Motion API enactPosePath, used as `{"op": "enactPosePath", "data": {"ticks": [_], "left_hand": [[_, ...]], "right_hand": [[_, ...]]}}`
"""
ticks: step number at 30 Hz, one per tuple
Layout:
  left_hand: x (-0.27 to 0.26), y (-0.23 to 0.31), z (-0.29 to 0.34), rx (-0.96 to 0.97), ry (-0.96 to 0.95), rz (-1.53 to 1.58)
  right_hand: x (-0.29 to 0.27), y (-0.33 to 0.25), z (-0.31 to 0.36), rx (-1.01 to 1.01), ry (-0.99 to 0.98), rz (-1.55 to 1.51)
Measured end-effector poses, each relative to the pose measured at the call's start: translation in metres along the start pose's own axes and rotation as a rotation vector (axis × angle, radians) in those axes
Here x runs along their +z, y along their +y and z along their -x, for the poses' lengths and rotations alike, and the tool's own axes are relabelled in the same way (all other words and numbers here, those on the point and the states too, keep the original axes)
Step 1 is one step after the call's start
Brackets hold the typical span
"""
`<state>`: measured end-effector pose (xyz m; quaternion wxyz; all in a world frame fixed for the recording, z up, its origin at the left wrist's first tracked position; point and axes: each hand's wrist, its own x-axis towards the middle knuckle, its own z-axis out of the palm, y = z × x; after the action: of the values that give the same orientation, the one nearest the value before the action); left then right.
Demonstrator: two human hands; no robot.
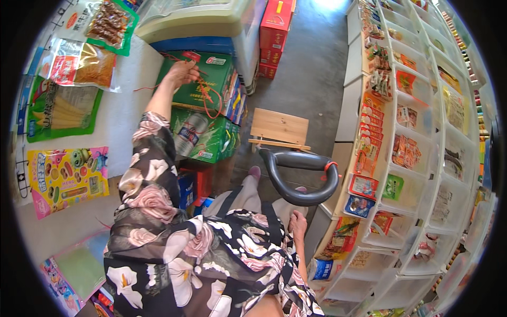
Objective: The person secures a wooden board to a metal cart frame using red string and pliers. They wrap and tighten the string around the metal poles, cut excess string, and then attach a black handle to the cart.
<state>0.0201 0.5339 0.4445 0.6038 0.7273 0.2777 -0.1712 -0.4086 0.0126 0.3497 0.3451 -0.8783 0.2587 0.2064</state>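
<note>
Holds left hand (183, 72) with bent fingers over green carton (186, 96) and red cord (206, 91), upper left of the frame; cannot tell if grasping. Shows carton directly beneath, without clear long axis; dangles right hand (298, 224) farther off, lower centre, with grip hidden.

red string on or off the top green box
On: the string lies across the box by the left hand, one loop overhanging the edge.

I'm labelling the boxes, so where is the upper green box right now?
In the head view, the upper green box sits left of centre, under the left hand, on top of the lower green box.
</note>
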Motion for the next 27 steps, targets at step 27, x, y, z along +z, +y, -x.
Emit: {"op": "enactPosePath", "data": {"ticks": [27], "left_hand": [[0.024, -0.026, -0.007, 0.120, 0.343, 0.012]], "right_hand": [[-0.018, -0.014, 0.003, 0.003, 0.031, -0.232]]}}
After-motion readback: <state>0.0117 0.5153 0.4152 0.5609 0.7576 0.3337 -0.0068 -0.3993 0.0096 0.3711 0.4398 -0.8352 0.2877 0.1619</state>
